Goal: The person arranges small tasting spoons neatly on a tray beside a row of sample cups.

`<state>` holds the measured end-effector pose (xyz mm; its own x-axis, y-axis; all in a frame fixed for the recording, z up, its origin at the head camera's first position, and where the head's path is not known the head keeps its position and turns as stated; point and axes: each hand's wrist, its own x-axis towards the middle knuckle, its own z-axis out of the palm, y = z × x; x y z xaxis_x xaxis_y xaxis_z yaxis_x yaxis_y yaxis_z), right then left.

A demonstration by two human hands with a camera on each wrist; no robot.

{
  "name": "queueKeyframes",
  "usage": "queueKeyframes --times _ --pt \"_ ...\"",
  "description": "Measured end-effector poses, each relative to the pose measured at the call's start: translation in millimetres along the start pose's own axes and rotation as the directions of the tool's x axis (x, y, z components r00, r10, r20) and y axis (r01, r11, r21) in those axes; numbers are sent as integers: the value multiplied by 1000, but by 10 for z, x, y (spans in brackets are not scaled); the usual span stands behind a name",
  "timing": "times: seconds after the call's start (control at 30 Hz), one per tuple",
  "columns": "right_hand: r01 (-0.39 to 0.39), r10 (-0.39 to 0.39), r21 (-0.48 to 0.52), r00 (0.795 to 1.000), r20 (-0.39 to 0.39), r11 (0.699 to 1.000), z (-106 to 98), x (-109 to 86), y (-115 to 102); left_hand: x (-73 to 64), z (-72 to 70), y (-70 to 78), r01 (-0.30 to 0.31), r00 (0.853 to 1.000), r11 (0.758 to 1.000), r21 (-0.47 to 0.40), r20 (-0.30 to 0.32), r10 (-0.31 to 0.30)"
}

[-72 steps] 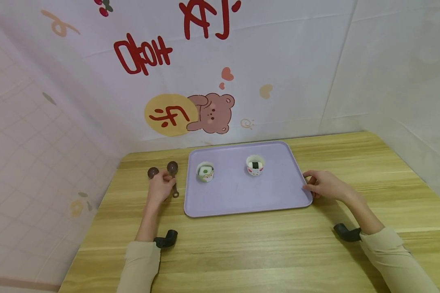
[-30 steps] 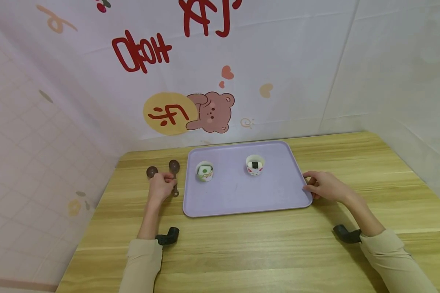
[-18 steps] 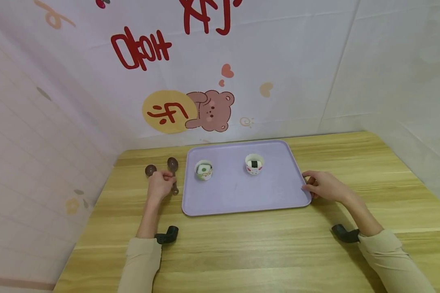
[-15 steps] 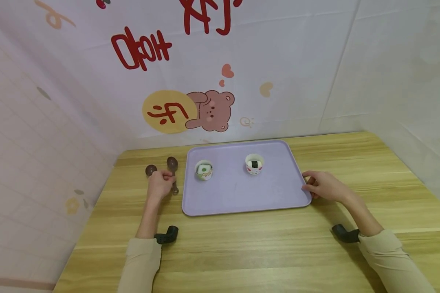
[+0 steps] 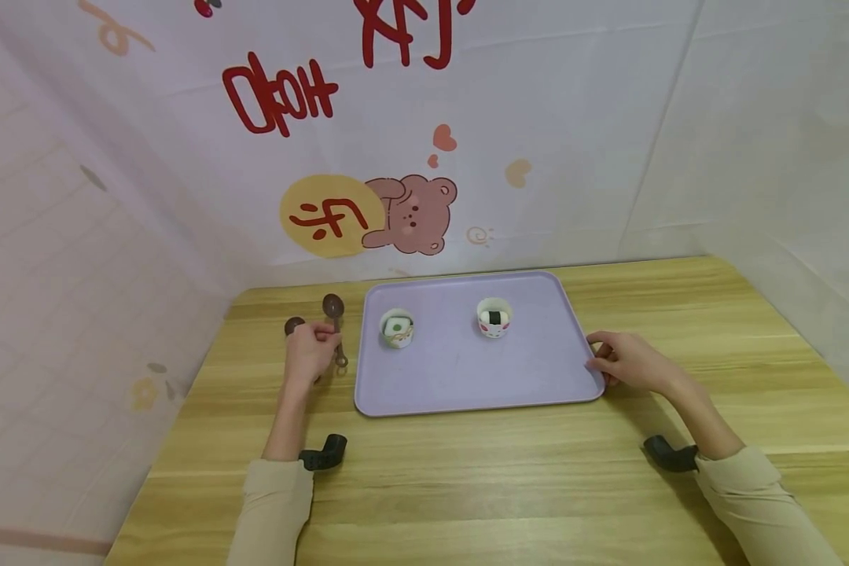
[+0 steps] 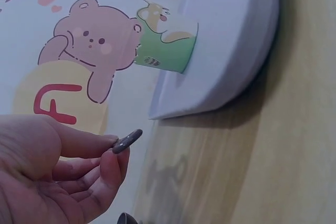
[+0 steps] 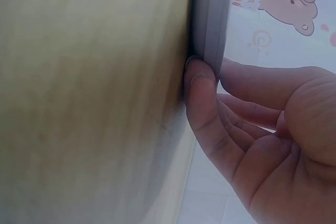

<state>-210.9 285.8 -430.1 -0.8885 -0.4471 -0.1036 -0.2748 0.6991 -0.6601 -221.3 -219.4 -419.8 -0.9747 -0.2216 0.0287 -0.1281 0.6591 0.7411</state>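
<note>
My left hand [image 5: 310,354] pinches the handle of a dark brown spoon [image 5: 333,305] left of the lilac tray [image 5: 460,391]. In the left wrist view the spoon's handle end [image 6: 127,141] sticks out between thumb and fingers, above the table. A second brown spoon [image 5: 295,324] lies beside it, its handle mostly hidden by that hand. My right hand [image 5: 630,362] grips the tray's right edge, thumb above and fingers under the rim in the right wrist view. On the tray stand a small cup with a green-and-white piece [image 5: 398,330] and another with a white piece banded black [image 5: 494,318].
The wooden table [image 5: 467,487] reaches back to a white printed cloth [image 5: 573,94] behind the tray. More cloth [image 5: 78,314] hangs along the left side. Black wrist mounts [image 5: 325,453] sit at both wrists.
The pinched spoon and my left hand have shifted slightly up in the head view, and the end of the other spoon's handle now shows below the hand. My right hand stays on the tray edge.
</note>
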Motion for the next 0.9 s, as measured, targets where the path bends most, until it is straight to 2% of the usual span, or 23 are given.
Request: queueKeyframes --times 0.67,0.9 --pt "-4 4 6 1000 -3 1000 3 0 9 -87 -72 247 -26 1000 996 -81 -13 25" --pt "5 -5 2 1000 -7 1000 7 -10 1 -134 -108 327 -69 998 993 -94 -12 68"
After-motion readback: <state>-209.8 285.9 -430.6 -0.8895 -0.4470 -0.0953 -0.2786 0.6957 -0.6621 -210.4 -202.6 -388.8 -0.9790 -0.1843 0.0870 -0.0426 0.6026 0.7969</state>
